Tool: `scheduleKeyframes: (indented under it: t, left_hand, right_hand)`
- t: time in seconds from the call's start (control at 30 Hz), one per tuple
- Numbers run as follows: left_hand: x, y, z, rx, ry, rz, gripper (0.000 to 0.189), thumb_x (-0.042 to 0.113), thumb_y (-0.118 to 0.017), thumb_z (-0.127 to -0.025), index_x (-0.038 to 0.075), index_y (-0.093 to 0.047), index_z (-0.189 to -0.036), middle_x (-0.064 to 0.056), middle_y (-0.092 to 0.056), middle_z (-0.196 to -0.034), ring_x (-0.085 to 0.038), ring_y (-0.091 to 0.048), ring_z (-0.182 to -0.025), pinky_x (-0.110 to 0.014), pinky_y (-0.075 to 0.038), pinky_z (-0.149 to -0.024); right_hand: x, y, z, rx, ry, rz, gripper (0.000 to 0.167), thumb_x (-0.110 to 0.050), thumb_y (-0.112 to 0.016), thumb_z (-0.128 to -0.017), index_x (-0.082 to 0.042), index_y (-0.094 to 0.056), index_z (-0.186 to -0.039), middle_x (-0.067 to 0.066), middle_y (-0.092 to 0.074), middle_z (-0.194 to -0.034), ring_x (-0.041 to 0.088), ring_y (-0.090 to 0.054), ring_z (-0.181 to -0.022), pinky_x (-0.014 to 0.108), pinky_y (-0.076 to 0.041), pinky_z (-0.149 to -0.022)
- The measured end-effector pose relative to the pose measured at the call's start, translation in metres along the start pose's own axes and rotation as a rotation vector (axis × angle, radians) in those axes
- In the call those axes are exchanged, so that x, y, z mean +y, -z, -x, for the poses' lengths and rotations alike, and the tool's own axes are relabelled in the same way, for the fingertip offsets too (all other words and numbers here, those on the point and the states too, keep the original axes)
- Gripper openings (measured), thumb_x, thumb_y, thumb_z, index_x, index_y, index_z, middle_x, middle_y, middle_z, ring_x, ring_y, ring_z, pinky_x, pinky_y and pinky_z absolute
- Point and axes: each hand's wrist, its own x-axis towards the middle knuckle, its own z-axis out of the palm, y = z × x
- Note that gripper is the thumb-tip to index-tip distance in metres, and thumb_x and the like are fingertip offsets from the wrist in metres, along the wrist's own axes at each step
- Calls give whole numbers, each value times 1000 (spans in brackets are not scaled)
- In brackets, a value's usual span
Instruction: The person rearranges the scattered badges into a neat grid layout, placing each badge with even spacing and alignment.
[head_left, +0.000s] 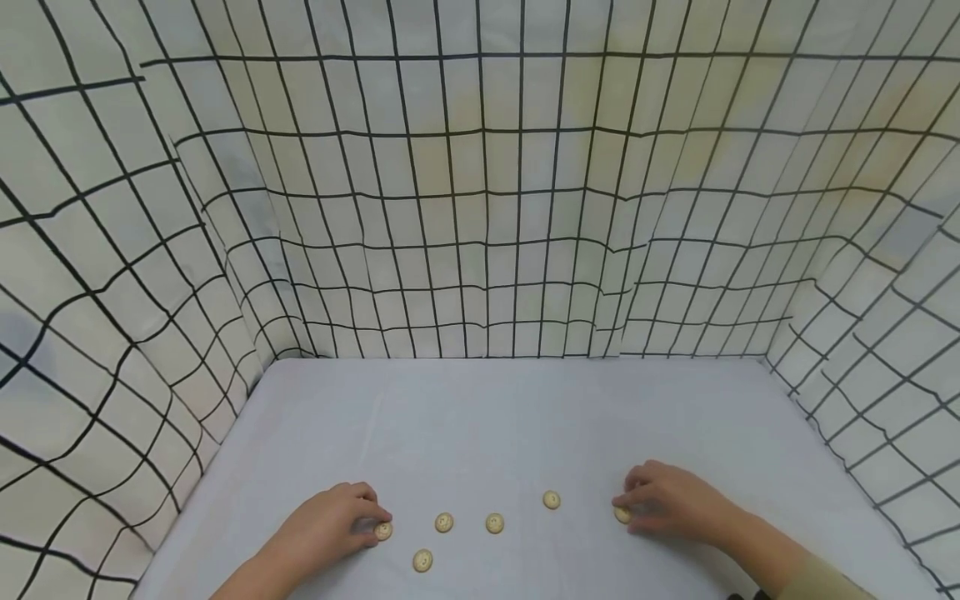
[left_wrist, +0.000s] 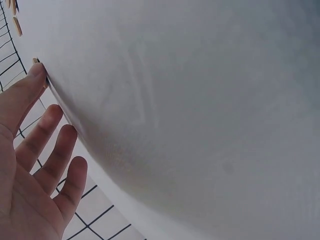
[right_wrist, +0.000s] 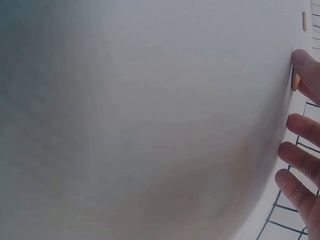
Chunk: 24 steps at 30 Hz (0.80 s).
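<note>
Round beige buttons lie on the white tabletop in the head view. My left hand (head_left: 330, 523) pinches the leftmost button (head_left: 383, 531) between thumb and index finger, low at the table surface. In the left wrist view only an edge of that button (left_wrist: 35, 60) shows past the thumb. Over on the right side, my right hand (head_left: 675, 505) has thumb and forefinger on the two sides of the rightmost button (head_left: 622, 514). The right wrist view shows this button (right_wrist: 295, 80) edge-on beside the thumb, with the other fingers spread near the cloth.
Between the hands lie a near button (head_left: 422, 560), a left-middle button (head_left: 444, 522), a centre button (head_left: 494, 522) and a right-middle button (head_left: 551, 500). White walls with a black grid (head_left: 480, 167) enclose the white table (head_left: 487, 417) at the back and sides.
</note>
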Motion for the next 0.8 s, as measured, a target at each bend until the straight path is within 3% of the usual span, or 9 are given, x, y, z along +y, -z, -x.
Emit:
scheduleKeyframes:
  t: [0.27,0.57,0.8]
  left_hand:
    - [0,-2,3,3,42,41,23,30,-84,-77,28,-79,-100,18,-52,-92,-1,-45,-78,-30,-47,-69]
    - [-4,-5,2,-49,185,289,21,25,-81,-82,28,-76,-102,13,-51,-85,-3,-43,-71,-25,-38,-61]
    - [-4,-5,2,-58,192,348,22,25,-81,-81,27,-76,-102,10,-51,-85,-4,-42,-71,-25,-37,-62]
  right_hand:
    - [0,0,-3,-25,-21,3,29,-45,-77,-82,-33,-76,-109,-19,-60,-103,3,-54,-91,29,-50,-78]
    - [1,-1,-5,-45,-36,13,27,-41,-78,-81,-34,-76,-107,-19,-60,-102,3,-54,-92,29,-50,-79]
    - [3,-2,-6,-54,-57,7,27,-42,-79,-81,-33,-77,-107,-20,-59,-101,3,-54,-93,31,-50,-81]
